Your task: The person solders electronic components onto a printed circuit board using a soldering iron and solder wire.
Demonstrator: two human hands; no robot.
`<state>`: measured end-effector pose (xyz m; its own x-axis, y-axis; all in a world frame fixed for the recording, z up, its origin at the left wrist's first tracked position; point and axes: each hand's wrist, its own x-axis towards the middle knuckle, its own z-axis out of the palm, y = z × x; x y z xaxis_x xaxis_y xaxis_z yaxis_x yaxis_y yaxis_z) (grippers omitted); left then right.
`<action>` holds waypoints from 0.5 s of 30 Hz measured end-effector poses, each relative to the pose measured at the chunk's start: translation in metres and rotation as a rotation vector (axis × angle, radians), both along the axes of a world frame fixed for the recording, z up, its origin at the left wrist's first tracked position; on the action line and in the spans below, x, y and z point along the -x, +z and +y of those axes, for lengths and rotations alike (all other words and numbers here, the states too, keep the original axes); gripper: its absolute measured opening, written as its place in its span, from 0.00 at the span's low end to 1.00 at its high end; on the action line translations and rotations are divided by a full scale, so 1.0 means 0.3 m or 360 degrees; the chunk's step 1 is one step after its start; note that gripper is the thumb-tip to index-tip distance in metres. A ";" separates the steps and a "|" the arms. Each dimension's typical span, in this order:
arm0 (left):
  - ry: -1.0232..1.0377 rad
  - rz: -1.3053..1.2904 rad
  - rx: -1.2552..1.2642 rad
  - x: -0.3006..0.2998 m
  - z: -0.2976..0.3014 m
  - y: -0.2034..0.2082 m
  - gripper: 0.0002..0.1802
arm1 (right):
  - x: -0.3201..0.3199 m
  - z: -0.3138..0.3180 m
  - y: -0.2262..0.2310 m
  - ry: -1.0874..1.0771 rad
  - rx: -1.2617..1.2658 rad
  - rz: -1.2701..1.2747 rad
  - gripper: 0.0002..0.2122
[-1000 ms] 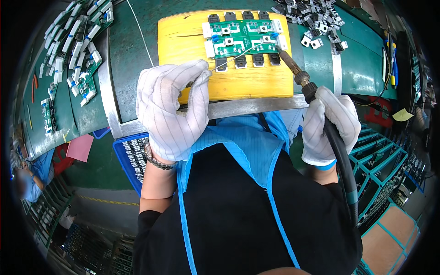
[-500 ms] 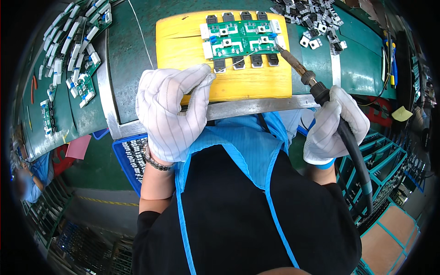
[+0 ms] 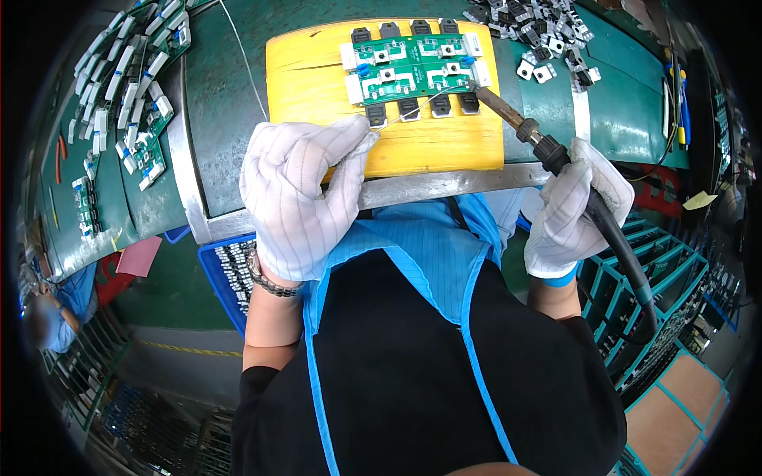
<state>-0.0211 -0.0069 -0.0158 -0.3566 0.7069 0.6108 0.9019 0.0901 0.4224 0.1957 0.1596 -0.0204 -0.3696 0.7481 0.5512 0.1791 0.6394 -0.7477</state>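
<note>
Pinching thin wire (image 3: 398, 119) is the striped-cloth-gloved left hand (image 3: 305, 190); the right hand (image 3: 573, 210) grips a tubular soldering iron (image 3: 528, 132).

The left glove (image 3: 305, 202) and right glove (image 3: 565, 214) are white with thin grey pinstripes. The circuit board (image 3: 411, 65) is green with white and blue parts, the block (image 3: 305, 99) beneath it bright yellow. The soldering iron (image 3: 528, 131) is brown and black, the desk (image 3: 222, 87) dark green. The apron (image 3: 421, 250) is blue with darker pinstripes, the paper (image 3: 139, 255) pink.
</note>
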 end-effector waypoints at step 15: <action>-0.0507 0.0199 0.0436 -0.073 0.047 0.026 0.19 | -0.001 0.007 0.016 0.0093 0.0082 -0.0031 0.08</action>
<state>0.0007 0.0072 -0.0080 -0.0299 0.9117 0.4098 0.9456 -0.1071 0.3073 0.1960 0.1617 -0.0155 -0.4236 0.7521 0.5049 0.1575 0.6100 -0.7766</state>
